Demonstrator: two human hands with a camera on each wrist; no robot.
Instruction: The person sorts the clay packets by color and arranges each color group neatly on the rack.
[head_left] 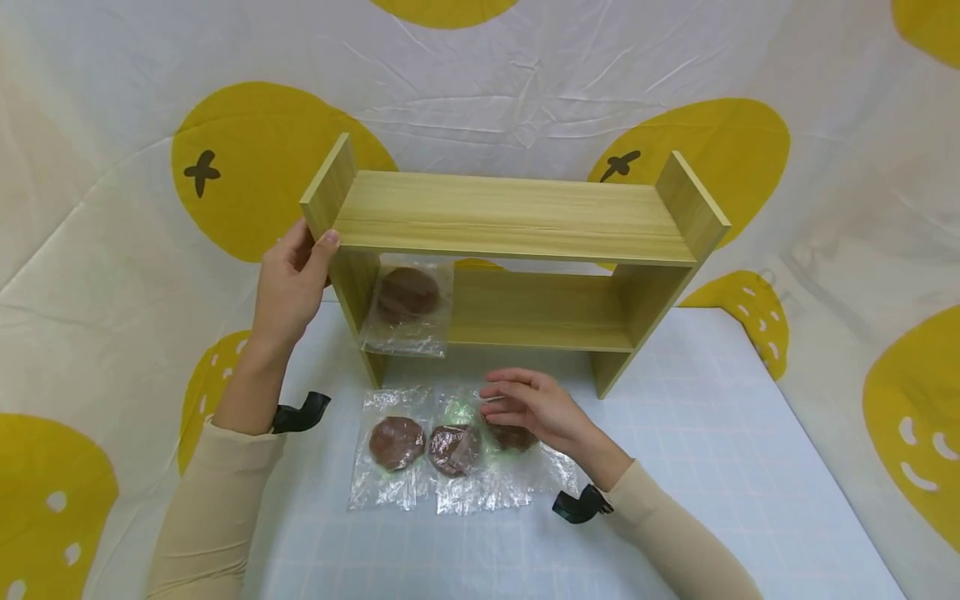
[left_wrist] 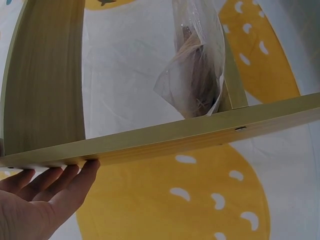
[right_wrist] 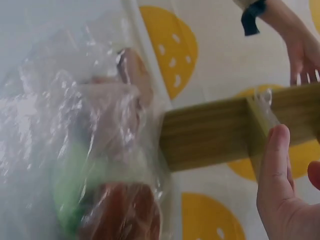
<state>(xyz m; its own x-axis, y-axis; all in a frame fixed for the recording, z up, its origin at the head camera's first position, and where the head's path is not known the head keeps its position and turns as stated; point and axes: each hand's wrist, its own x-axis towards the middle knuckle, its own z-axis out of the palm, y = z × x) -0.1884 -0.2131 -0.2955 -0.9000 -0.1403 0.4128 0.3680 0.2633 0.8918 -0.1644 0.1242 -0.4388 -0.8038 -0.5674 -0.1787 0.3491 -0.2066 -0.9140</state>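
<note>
A small two-tier wooden shelf (head_left: pixel 517 212) stands on the table. My left hand (head_left: pixel 288 279) grips its left side panel, thumb at the front edge and fingers (left_wrist: pixel 80 185) along the outer face. On the lower board, at the left end, a clear plastic bag (head_left: pixel 408 340) with a round brown disc inside leans upright. Three more bagged brown discs lie in front of the shelf: a left one (head_left: pixel 396 443), a middle one (head_left: pixel 453 450) and a right one (head_left: pixel 513 437). Over the right one hovers my right hand (head_left: pixel 543 408), fingers loosely extended and holding nothing; it partly hides that disc.
A pale blue checked cloth (head_left: pixel 420 554) covers the table. White fabric with yellow shapes (head_left: pixel 277 167) hangs behind and at the sides. Black straps (head_left: pixel 302 412) sit at both wrists. The shelf's raised right side panel (head_left: pixel 693 200) sticks up above the top board.
</note>
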